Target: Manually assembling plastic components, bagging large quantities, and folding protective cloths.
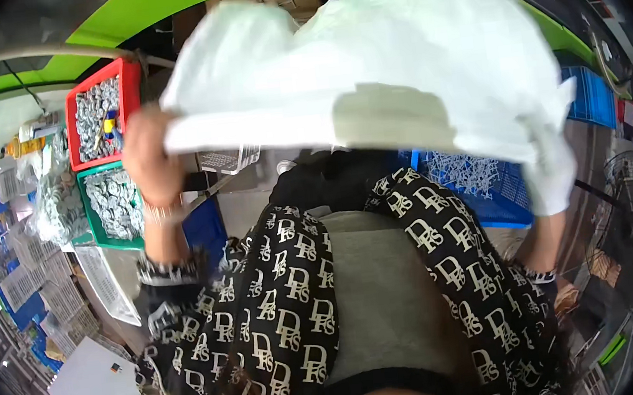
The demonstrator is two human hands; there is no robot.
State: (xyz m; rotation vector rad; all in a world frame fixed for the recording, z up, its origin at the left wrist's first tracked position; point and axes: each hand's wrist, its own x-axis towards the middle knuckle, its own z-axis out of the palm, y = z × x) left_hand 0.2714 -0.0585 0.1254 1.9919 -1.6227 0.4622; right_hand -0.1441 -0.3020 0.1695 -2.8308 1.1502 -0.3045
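A large, thin white sheet or bag (394, 50), apparently plastic, is stretched between my hands and billows upward on its far side. My left hand (152, 157), bare and slightly blurred, is closed on its left corner. In a white glove, my right hand (549, 169) grips the right end of the near edge; the white material partly hides those fingers. That near edge runs almost straight from hand to hand. A grey-beige patch (389, 116) shows along it, right of the middle. Much of the area beyond is hidden behind the sheet.
Beside my left hand stand a red bin (133, 85) and a green bin (87, 214), both holding many small metallic parts. A blue crate (499, 209) with screw-like pieces lies below the sheet at right. A clear bag (58, 198) of parts sits farther left.
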